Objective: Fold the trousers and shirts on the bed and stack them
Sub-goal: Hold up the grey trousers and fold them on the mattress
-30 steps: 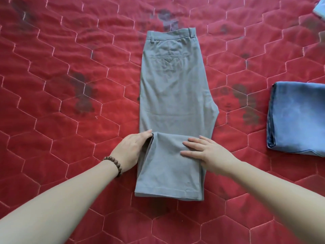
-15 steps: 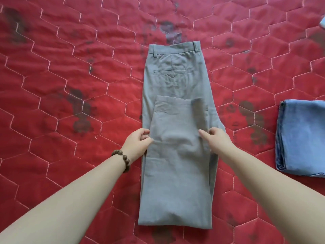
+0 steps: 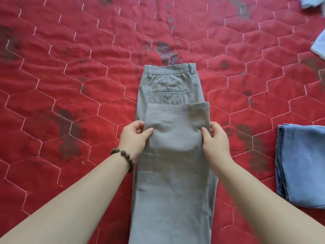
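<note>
- Head view: grey trousers [image 3: 173, 173] lie lengthwise on the bed [image 3: 70, 76], waistband at the far end and legs running toward the camera, with the hem end doubled back over the seat so its edge lies just below the back pocket.
- Left hand [image 3: 134, 138] pinches the left edge of the folded-over layer, thumb on top and fingers curled under the cloth; a beaded bracelet [image 3: 124, 156] sits on that wrist.
- Right hand [image 3: 213, 139] pinches the right edge of the same layer in the same manner, thumb on top, fingers wrapped round the side.
- So each grip is closed on the trousers, one at either side of the fold, level with each other.
- Step in hand, as I judge it: the lengthwise fold of the grey trousers, with the leg end being laid over the seat.
- The next move probably calls for laying that layer flat with its sides in line with the layer beneath, smoothing the bulge between the hands, then a further fold to shorten the bundle.
- A folded blue garment [image 3: 302, 164] lies well apart on the right of the bed, likely the start of the stack; the grey trousers would go on it.
- Pale cloth [image 3: 319, 44] shows at the far right edge, too cropped to tell what it is.
- No brand, label or writing can be read on anything in view.
</note>
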`<action>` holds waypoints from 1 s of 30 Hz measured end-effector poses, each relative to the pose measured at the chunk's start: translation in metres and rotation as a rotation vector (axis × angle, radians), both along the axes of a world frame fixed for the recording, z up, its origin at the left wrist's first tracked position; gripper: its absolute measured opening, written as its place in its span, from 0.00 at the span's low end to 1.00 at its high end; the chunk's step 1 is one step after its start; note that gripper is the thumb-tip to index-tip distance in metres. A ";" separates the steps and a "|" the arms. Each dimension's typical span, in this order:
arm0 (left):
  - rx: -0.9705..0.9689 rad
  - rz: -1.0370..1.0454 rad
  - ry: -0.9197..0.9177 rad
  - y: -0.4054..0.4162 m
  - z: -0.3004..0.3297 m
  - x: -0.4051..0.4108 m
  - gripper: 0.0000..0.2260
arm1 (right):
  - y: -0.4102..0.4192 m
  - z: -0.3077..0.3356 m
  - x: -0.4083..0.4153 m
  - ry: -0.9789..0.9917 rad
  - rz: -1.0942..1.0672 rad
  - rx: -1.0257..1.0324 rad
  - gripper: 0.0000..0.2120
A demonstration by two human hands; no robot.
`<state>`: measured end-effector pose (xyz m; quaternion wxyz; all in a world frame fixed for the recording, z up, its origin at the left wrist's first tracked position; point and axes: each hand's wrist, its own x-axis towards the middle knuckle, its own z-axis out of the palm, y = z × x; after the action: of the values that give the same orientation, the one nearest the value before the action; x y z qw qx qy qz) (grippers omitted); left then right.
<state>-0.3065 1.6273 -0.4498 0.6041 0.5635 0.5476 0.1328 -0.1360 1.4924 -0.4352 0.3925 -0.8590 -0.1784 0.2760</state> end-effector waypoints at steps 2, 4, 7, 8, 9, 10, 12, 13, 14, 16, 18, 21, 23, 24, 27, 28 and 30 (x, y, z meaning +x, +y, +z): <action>0.080 0.047 -0.088 0.029 0.014 0.016 0.05 | 0.032 0.017 0.020 -0.042 -0.002 0.170 0.04; 0.148 0.065 -0.131 0.059 0.020 0.035 0.06 | 0.067 0.026 0.044 -0.078 0.017 0.204 0.04; 0.021 0.028 0.053 0.088 0.001 0.044 0.14 | 0.094 0.008 0.069 0.056 0.024 -0.047 0.16; -0.045 -0.009 0.141 0.089 -0.009 0.041 0.15 | 0.094 -0.002 0.071 0.115 0.043 -0.175 0.19; -0.085 -0.040 0.204 0.087 -0.019 0.036 0.15 | 0.089 -0.010 0.069 0.155 0.079 -0.276 0.18; -0.100 -0.053 0.241 0.081 -0.026 0.030 0.13 | 0.083 -0.016 0.065 0.164 0.116 -0.332 0.15; -0.090 -0.048 0.261 0.072 -0.034 0.022 0.10 | 0.070 -0.025 0.055 0.131 0.148 -0.374 0.12; -0.074 -0.055 0.261 0.069 -0.034 0.018 0.07 | 0.064 -0.028 0.050 0.110 0.156 -0.386 0.14; -0.058 -0.067 0.261 0.067 -0.035 0.016 0.05 | 0.057 -0.031 0.046 0.085 0.164 -0.389 0.15; -0.019 -0.101 0.277 0.065 -0.035 0.016 0.03 | 0.049 -0.035 0.041 0.049 0.167 -0.377 0.14; 0.039 -0.102 0.259 0.065 -0.030 0.019 0.03 | 0.048 -0.035 0.041 0.003 0.148 -0.310 0.09; 0.133 -0.034 0.116 0.076 -0.020 0.032 0.06 | 0.061 -0.025 0.051 -0.119 0.051 -0.146 0.04; 0.140 0.002 0.055 0.086 -0.014 0.040 0.09 | 0.072 -0.020 0.058 -0.135 0.003 -0.072 0.02; 0.127 0.006 0.062 0.089 -0.014 0.042 0.09 | 0.074 -0.020 0.062 -0.119 0.008 -0.090 0.02; -0.099 0.041 0.077 0.081 -0.018 0.038 0.06 | 0.066 -0.027 0.066 -0.010 0.095 -0.295 0.11; -0.220 0.065 0.068 0.075 -0.018 0.033 0.02 | 0.061 -0.029 0.064 0.044 0.110 -0.333 0.13; -0.372 0.056 0.101 0.063 -0.022 0.019 0.06 | 0.048 -0.030 0.057 0.105 0.107 -0.352 0.18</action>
<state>-0.2873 1.6906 -0.4716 0.6658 0.4325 0.6077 0.0176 -0.0794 1.5399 -0.4655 0.2299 -0.8881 -0.1521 0.3677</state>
